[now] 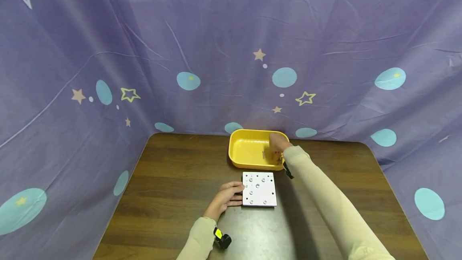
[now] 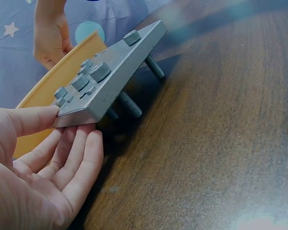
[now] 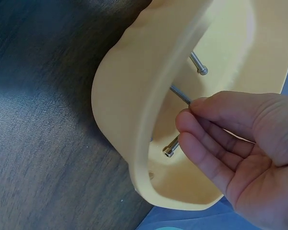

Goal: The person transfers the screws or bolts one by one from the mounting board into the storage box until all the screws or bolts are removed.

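A white metal plate (image 1: 265, 191) is in front of the yellow bin (image 1: 252, 167), with several socket-head bolts standing in its holes. Seen from the left wrist, their threaded shanks (image 2: 129, 103) stick out below the plate. My left hand (image 1: 224, 199) holds the plate's left edge, thumb on top and fingers underneath. Inside the bin, my right hand (image 3: 245, 139) pinches a bolt (image 3: 181, 94) between thumb and forefinger; the fingertips hide its upper end. Two loose bolts lie close by in the bin, one (image 3: 199, 65) beyond the thumb and another (image 3: 169, 148) beside the curled fingers.
The brown wooden table (image 1: 173, 179) carries the bin near its back edge. Behind and at the sides hangs a purple curtain (image 1: 223, 51) with stars and blue ovals. My right forearm (image 1: 325, 196) reaches over the table's right half.
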The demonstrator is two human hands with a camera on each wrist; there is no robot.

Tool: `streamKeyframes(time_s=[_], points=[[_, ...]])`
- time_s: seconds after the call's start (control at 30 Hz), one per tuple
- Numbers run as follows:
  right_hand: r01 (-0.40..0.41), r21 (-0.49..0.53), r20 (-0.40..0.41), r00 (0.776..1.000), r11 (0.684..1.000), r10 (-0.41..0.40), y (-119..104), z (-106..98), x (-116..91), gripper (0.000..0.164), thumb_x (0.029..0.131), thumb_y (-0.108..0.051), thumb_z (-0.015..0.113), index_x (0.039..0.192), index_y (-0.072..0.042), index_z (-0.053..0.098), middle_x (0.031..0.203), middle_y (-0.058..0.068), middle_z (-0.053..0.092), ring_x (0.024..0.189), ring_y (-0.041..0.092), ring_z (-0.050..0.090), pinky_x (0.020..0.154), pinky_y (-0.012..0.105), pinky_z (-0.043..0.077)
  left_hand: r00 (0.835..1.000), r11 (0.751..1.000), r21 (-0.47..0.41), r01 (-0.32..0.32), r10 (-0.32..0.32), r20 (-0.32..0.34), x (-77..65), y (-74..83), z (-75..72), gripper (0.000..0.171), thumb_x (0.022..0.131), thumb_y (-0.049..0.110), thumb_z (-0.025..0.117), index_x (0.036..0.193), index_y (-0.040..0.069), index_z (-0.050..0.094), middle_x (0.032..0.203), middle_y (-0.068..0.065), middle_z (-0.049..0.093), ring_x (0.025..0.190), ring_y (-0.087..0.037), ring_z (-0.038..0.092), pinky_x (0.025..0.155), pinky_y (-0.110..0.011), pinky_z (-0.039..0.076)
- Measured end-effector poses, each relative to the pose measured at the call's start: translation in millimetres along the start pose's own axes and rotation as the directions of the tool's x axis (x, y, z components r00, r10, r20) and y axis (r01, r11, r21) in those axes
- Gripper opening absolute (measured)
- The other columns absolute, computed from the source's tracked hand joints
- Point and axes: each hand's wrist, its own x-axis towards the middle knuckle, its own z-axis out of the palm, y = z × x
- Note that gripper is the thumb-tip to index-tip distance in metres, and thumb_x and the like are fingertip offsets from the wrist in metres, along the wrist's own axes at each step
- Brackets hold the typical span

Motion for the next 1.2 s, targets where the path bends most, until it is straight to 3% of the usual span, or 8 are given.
streamKeyframes(time_s=[0.1,0.3,0.73,0.83,0.93,1.0,1.07,1.2], points=[[0.007,-0.015,-0.011,1.000,1.000,-0.007,-0.1,-0.2,-0.4,0.018,0.078,0.012,0.061,0.066,0.002,0.068,0.065,0.011,0.071,0.047,0.012,0.056,0.042,0.020,0.048,1.000,1.000,-0.004,-0.003,0.003,0.003,-0.1,0.9,0.0,0.047,0.098,0.023,0.067,0.136,-0.002,0.058,0.114,-0.013,0.069,0.085,-0.018,0.068,0.082,-0.040,0.064],[0.045,-0.049,-0.078,0.996,0.998,-0.049,0.0,-2.5,-3.7,0.027,0.070,0.012,0.062,0.052,-0.007,0.055,0.054,0.003,0.052,0.052,0.017,0.047,0.043,0.022,0.038,1.000,1.000,-0.001,-0.008,0.008,0.000,-1.3,1.3,0.5,0.047,0.098,0.023,0.067,0.136,-0.002,0.058,0.115,-0.013,0.068,0.086,-0.018,0.068,0.083,-0.040,0.064],[0.045,0.012,-0.102,0.994,0.999,-0.044,3.7,-4.3,-6.1,0.039,0.074,0.014,0.053,0.048,-0.013,0.043,0.048,-0.001,0.037,0.046,0.013,0.034,0.040,0.021,0.029,1.000,1.000,-0.001,-0.001,0.001,-0.015,-1.5,2.1,0.8,0.047,0.098,0.023,0.068,0.137,-0.001,0.058,0.113,-0.011,0.069,0.086,-0.017,0.069,0.082,-0.041,0.064],[0.148,0.023,-0.155,0.978,0.989,-0.143,4.1,-5.7,-14.6,0.044,0.072,0.013,0.051,0.044,-0.017,0.035,0.044,-0.007,0.027,0.042,0.007,0.023,0.041,0.019,0.022,1.000,1.000,-0.006,-0.003,0.003,-0.011,-1.5,2.2,1.5,0.048,0.098,0.023,0.067,0.138,-0.002,0.057,0.115,-0.012,0.069,0.085,-0.017,0.068,0.082,-0.041,0.064],[0.293,0.008,-0.234,0.930,0.956,-0.283,1.5,-5.3,-25.4,0.044,0.070,0.011,0.053,0.042,-0.017,0.033,0.044,-0.010,0.023,0.044,0.004,0.015,0.046,0.018,0.015,1.000,1.000,-0.006,-0.005,0.005,-0.006,-2.3,2.1,1.7,0.048,0.099,0.023,0.066,0.139,-0.002,0.056,0.118,-0.014,0.068,0.086,-0.017,0.068,0.083,-0.041,0.064],[0.372,0.005,-0.278,0.892,0.928,-0.356,-1.5,-3.2,-32.3,0.039,0.071,0.011,0.056,0.042,-0.011,0.041,0.044,-0.009,0.028,0.046,0.003,0.017,0.049,0.018,0.015,1.000,1.000,-0.003,-0.009,0.009,0.000,-3.0,2.5,1.7,0.048,0.099,0.023,0.065,0.139,-0.002,0.056,0.121,-0.016,0.067,0.087,-0.018,0.069,0.084,-0.042,0.064],[0.410,0.034,-0.300,0.874,0.911,-0.382,-5.9,-0.2,-37.9,0.031,0.076,0.010,0.062,0.048,-0.004,0.057,0.046,-0.004,0.045,0.046,0.002,0.028,0.049,0.016,0.023,1.000,1.000,-0.003,-0.011,0.011,0.006,-2.9,2.1,1.7,0.048,0.100,0.022,0.065,0.139,-0.003,0.055,0.123,-0.018,0.066,0.088,-0.019,0.069,0.085,-0.043,0.063],[0.422,0.103,-0.279,0.881,0.901,-0.381,-17.3,4.2,-49.9,0.014,0.086,0.003,0.068,0.076,0.002,0.078,0.070,0.009,0.074,0.053,0.005,0.056,0.055,0.020,0.049,1.000,1.000,-0.004,-0.011,0.011,0.013,-2.0,1.0,1.8,0.048,0.100,0.022,0.065,0.140,-0.003,0.055,0.126,-0.020,0.064,0.090,-0.021,0.068,0.087,-0.044,0.063]])
